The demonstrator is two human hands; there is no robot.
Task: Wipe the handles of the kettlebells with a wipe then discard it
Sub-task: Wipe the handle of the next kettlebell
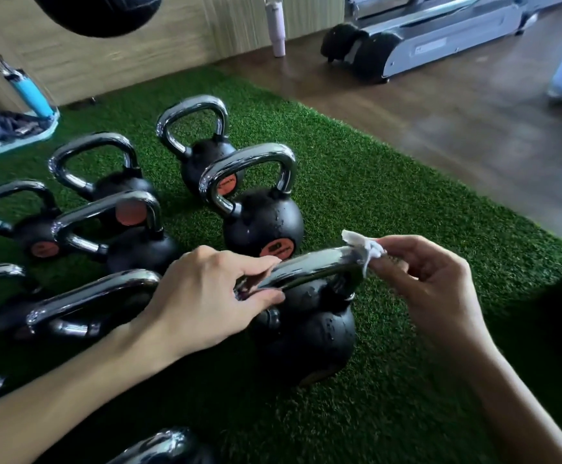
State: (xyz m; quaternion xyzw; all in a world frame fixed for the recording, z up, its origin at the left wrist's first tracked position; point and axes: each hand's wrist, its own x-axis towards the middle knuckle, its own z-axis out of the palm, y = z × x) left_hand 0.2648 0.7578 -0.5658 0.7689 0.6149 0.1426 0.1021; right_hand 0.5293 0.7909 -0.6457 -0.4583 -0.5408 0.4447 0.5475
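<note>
Head view: fingers of the right hand (430,283) pinch a crumpled white wipe (363,246) at the right corner of the nearest kettlebell's (306,339) chrome handle (313,267). The left hand (206,296) grips its left end. Other kettlebells (259,222) stand behind it on green turf (406,380).

Green turf (356,182) is spread over the brown wooden floor (440,128). Black kettlebells (262,226) with chrome handles are stood upright on it in close rows. A teal tray (22,137) is laid at its far left edge, a blue bottle (32,95) set on it. A treadmill (440,38) and pink bottle (277,28) are stood on the wood.
</note>
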